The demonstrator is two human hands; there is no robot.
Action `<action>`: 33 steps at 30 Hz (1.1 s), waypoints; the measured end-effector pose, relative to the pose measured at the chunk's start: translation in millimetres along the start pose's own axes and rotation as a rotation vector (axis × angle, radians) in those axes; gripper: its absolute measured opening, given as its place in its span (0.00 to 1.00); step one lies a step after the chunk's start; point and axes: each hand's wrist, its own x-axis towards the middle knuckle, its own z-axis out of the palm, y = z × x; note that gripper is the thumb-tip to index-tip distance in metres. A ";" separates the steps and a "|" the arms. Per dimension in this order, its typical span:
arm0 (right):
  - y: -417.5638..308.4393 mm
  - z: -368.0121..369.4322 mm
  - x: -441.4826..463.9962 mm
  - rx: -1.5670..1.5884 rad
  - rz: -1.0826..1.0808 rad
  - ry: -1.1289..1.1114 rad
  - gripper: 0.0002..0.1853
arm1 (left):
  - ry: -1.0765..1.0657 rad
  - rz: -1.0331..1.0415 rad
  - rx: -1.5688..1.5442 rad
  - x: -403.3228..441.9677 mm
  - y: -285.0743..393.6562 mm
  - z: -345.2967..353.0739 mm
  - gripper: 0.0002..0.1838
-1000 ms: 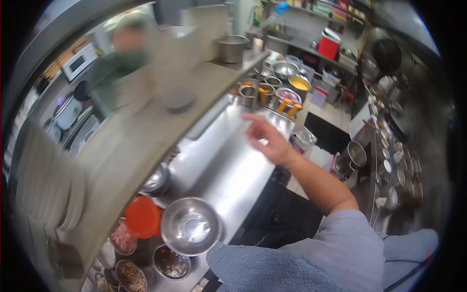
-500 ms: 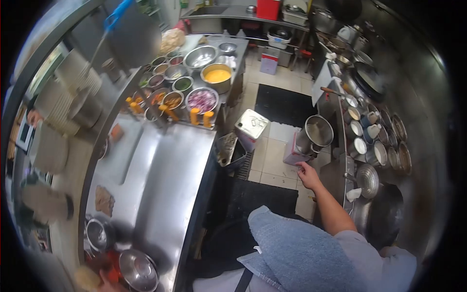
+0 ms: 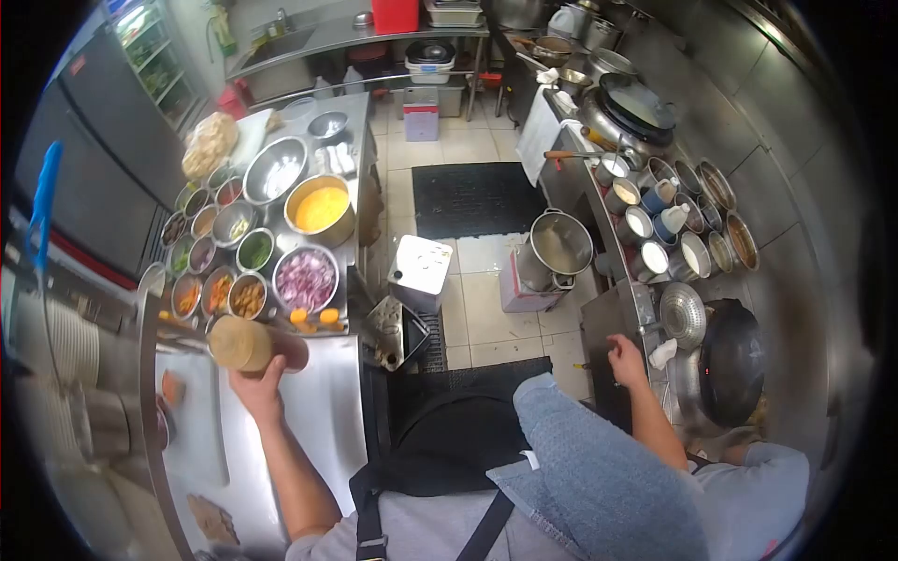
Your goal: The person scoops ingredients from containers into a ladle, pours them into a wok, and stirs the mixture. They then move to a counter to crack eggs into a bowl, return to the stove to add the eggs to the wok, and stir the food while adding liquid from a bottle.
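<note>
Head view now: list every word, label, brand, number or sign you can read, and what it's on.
No readable text.
Red mark on the grey door: too small to read.
Box under the tall pot: any print too blurred.
Container in the left hand: no text visible.
</note>
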 end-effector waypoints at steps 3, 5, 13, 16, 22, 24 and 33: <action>2.9 4.3 -9.6 -0.030 0.106 -0.013 0.19 | -0.151 -0.092 0.040 48.7 -11.6 65.7 0.35; -1.3 8.6 -4.1 0.045 0.235 0.034 0.18 | -0.249 -0.050 0.071 79.8 -27.6 110.3 0.38; 45.8 38.1 66.9 0.098 0.328 0.080 0.18 | -0.578 -0.039 -0.141 179.9 -63.4 360.4 0.40; 29.1 13.4 130.4 0.181 0.394 0.143 0.18 | -0.648 -0.148 -0.157 215.2 -69.7 473.8 0.37; 14.5 -54.8 264.0 0.290 0.361 0.140 0.17 | -0.742 -0.078 -0.199 281.5 -63.3 664.8 0.37; 4.4 -81.8 309.6 0.307 0.339 0.183 0.17 | -0.785 -0.020 -0.154 299.2 -58.7 710.8 0.37; 12.0 -110.1 428.5 0.589 0.440 0.364 0.16 | -1.050 0.242 -0.058 411.9 -73.6 969.4 0.37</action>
